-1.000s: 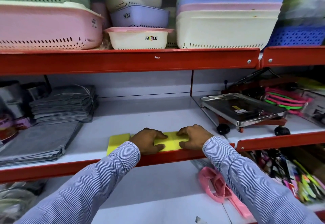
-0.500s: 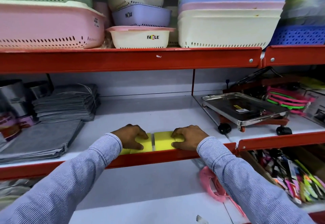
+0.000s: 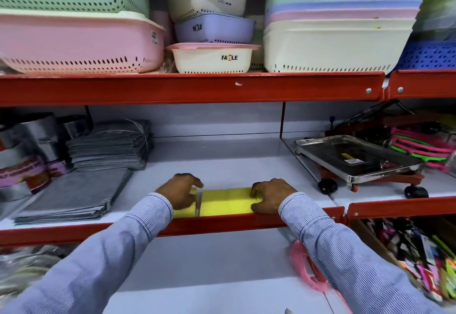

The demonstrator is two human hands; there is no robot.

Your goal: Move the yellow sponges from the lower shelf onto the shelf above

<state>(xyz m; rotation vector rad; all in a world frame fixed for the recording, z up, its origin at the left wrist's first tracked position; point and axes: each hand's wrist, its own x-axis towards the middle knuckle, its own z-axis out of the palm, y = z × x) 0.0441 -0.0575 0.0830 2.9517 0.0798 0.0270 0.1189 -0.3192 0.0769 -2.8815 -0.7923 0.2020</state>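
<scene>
There is just one camera, worn on the person's head. It looks forward and a little down at a red metal shelf rack (image 3: 192,89), from very close. The white middle shelf (image 3: 222,160) fills the centre. Pastel plastic baskets (image 3: 74,42) sit at 12 o'clock. Two striped blue sleeves (image 3: 111,252) come in from 6 o'clock.

Bare white shelf (image 3: 222,158) lay open beyond both hands. Left of the left hand (image 3: 181,194), flat grey cloths (image 3: 74,196) and a stacked bundle (image 3: 111,146) blocked passage. Right of the right hand (image 3: 270,196), a wheeled steel tray (image 3: 357,159) obstructed. Overhead, the red shelf beam (image 3: 192,88) limited clearance
</scene>
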